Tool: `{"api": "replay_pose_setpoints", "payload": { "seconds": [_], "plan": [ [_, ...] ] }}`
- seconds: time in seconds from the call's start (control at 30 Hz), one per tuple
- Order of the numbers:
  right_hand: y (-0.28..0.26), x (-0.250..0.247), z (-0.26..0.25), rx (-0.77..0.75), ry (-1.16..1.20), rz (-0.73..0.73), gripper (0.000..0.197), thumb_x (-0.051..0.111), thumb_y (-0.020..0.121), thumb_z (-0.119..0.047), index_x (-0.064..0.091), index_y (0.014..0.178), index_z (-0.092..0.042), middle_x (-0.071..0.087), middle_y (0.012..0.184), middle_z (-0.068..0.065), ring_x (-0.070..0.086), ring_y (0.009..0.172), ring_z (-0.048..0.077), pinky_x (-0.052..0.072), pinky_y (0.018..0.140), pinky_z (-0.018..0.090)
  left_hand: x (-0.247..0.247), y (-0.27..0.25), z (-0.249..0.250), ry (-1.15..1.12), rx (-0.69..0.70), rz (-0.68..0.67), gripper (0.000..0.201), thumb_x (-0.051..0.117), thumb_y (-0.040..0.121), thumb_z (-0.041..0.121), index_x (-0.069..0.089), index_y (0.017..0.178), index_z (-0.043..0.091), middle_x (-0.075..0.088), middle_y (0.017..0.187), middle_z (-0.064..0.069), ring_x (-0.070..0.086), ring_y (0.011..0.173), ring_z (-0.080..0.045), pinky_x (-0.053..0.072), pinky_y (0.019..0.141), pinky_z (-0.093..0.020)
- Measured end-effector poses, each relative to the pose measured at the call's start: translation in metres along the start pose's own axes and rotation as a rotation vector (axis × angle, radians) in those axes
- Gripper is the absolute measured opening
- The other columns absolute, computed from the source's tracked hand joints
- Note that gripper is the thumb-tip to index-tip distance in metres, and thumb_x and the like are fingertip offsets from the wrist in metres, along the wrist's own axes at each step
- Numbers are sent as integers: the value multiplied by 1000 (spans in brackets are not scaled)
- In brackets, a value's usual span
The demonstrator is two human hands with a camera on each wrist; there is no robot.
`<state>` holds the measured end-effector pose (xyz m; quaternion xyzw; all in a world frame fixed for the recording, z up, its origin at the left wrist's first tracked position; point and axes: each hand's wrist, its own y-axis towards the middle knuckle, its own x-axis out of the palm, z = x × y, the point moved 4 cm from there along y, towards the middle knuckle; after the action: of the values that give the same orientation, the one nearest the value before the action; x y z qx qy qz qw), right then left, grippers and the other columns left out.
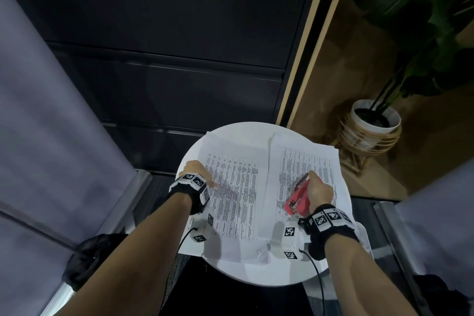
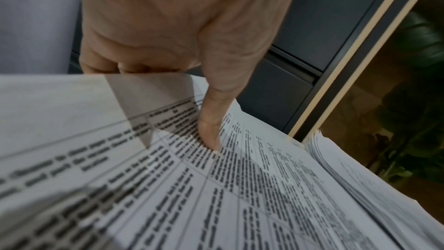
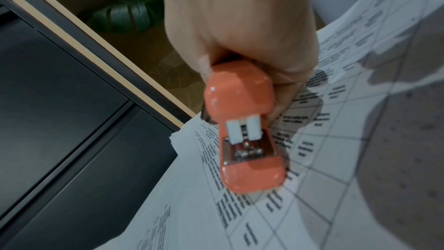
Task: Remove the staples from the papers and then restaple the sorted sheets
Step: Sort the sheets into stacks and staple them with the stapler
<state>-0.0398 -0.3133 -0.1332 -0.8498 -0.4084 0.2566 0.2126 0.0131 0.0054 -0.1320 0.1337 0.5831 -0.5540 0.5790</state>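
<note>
Two stacks of printed sheets are laid side by side on a small round white worktop (image 1: pixel 279 273), and both overhang its rim. The left stack (image 1: pixel 236 187) is pinned near its left edge by the left hand (image 1: pixel 196 169): in the left wrist view the thumb (image 2: pixel 210 134) is pressed flat onto the top sheet while the other fingers are tucked behind the lifted paper edge, so the grip is closed as a pinch on the sheets. A red stapler (image 1: pixel 298 199) is held over the right stack (image 1: pixel 305 169), wrapped by the right hand (image 1: pixel 319 191); in the right wrist view the fingers are curled tight around its body and its rear hinge end faces the camera. The paper is judged light, limp and slippery sheet on sheet, so a stack is likely to fan or slide unless it is squared and pinched firmly at the corner to be fastened. Support from beneath is advisable where sheets hang past the rim. The stapler is judged small, stiff and smooth-shelled; it is best taken around its middle, with thumb on top, so that force can be pressed down through the nose. Whether any staples remain in either stack cannot be told.
</note>
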Motion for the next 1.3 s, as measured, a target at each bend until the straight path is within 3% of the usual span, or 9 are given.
{"api": "replay_pose_setpoints", "payload": {
  "seconds": [0.17,0.27,0.47,0.67,0.8,0.93,1.03,1.13,1.3],
  "plan": [
    [-3,0,-1,-7,-11,-14,60,61,88,-52,58,121,-2,64,112,20,62,99,39,49,96,50,-2,-12,-4,38,37,73,40,80,73,33,56,94,9,63,98,-3,62,103,-24,50,86,-32],
    [-5,0,-1,-11,-27,-44,60,61,89,-51,57,122,-1,64,109,20,61,96,38,49,95,51,-4,-5,-10,-259,104,53,23,76,75,12,61,88,1,67,93,-13,67,88,-29,57,76,-34],
    [-30,12,-20,-58,10,-322,48,60,90,-51,63,108,-6,69,94,18,67,82,34,56,82,48,-25,-3,-38,-854,273,-52,22,69,81,-6,67,103,-2,70,104,-17,70,86,-27,54,86,-40],
    [-89,61,-59,-304,-78,-623,57,55,91,-57,68,107,-4,74,93,14,71,86,30,53,87,44,-70,-34,-25,-1055,469,-90,20,67,82,-7,68,100,3,74,92,-7,72,78,-12,55,83,-32],
    [-127,81,-90,-528,-2,-577,45,55,94,-50,63,86,-7,68,75,15,68,69,31,57,75,42,-103,-52,-10,-1060,546,-73,52,81,74,29,62,117,7,72,107,-5,70,98,-19,54,88,-33],
    [-156,81,-115,-724,137,-563,43,58,92,-50,50,79,-10,61,69,22,64,63,42,53,57,38,-147,-71,2,-1204,670,117,18,71,85,9,63,101,11,74,90,5,71,87,-9,54,74,-21],
    [-169,74,-127,-825,218,-542,34,56,96,-40,49,80,-11,61,62,6,63,61,27,55,65,36,-168,-82,5,-1309,744,138,49,81,73,15,57,113,2,69,108,-10,70,98,-19,56,82,-30],
    [-167,71,-124,-857,201,-491,32,56,96,-37,47,74,-15,53,61,-4,58,61,11,53,76,28,-166,-77,5,-1281,776,64,47,80,66,19,64,108,5,70,107,-12,69,100,-25,56,88,-39],
    [-159,72,-108,-797,163,-478,37,58,96,-37,44,67,-18,48,59,-2,53,54,10,47,63,25,-144,-67,3,-1154,705,29,87,88,56,51,56,122,5,68,116,-9,65,109,-20,49,96,-37]
  ]
}}
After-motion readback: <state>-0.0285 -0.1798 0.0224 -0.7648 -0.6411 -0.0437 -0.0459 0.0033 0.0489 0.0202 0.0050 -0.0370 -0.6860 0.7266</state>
